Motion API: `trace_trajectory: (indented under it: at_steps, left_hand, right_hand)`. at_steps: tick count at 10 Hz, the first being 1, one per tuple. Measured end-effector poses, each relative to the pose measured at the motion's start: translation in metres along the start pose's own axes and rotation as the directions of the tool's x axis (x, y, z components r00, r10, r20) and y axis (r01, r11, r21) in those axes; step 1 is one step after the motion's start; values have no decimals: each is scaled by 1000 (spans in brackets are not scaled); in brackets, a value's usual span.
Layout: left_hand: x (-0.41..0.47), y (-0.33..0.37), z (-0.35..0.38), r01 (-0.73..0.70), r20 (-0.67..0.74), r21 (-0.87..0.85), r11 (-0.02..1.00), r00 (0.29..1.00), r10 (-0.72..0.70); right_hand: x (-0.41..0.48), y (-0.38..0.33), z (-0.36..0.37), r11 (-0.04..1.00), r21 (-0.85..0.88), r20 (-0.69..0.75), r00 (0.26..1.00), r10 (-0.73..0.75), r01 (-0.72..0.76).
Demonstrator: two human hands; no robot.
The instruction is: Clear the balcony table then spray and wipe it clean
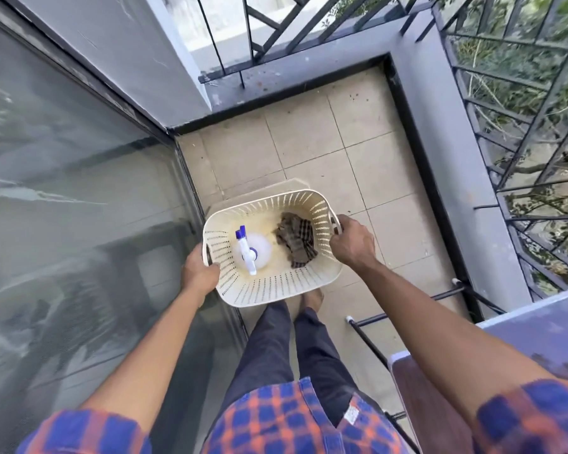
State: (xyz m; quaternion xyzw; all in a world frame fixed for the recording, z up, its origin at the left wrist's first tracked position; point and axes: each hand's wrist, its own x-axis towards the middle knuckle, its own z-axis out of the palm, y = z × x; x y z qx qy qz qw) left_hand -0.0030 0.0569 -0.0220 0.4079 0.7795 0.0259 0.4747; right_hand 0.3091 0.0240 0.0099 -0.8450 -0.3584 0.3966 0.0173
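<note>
L hand & R hand both clamped on basket sides, so keep it level or spray bottle tips onto cloth.

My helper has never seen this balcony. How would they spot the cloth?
Find the cream basket held by the left hand and right hand over the floor. Inside, on its right, lies the cloth. It is dark, checked and crumpled, unlike the white spray bottle beside it.
</note>
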Motion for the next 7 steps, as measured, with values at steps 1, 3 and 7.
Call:
trace_trajectory:
  at_steps: [1,3,7]
  left_hand:
    - [-2,1,1,6,15,-29,1000,1000,-6]
    - [3,-4,-3,52,29,-74,996,998,-50]
    - [-9,37,-41,-165,-153,-34,986,976,158]
  right_hand:
    - [-2,-5,-3,999,9,-11,999,-32,32]
    - [4,-15,-13,998,54,23,999,-35,34]
    - [-30,8,-57,988,142,116,990,-77,60]
